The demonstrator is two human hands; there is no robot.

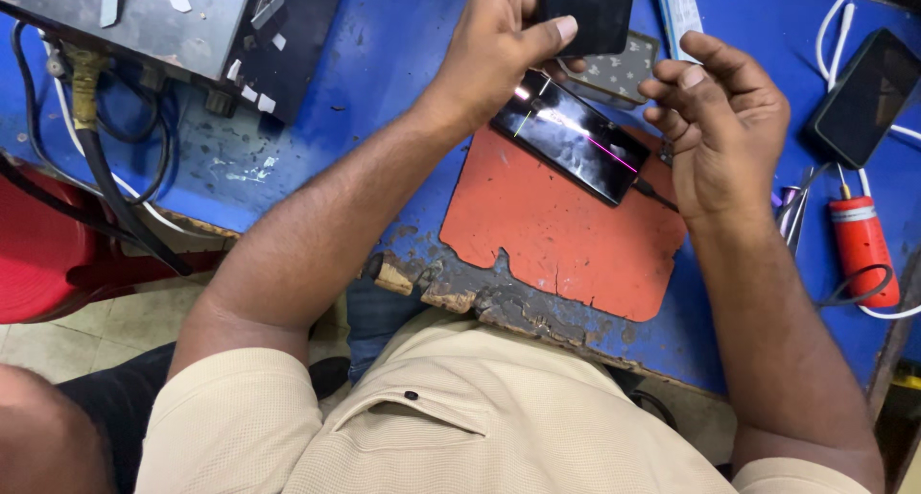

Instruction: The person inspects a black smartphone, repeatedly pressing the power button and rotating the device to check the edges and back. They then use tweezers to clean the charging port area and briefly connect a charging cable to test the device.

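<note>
My left hand (499, 48) grips one black phone (587, 10) at twelve o'clock; my right hand (715, 120) curls loosely, holding nothing. Three phones counted: the lit one (571, 137) lies on one orange mat (561, 230), another (863, 96) at three o'clock on the blue bench (384, 72).

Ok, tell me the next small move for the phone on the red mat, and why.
Probably bring the right hand onto the phone by its cable end: only the left hand touches it, the right hovers open beside it, and coloured lines streak the screen.
</note>
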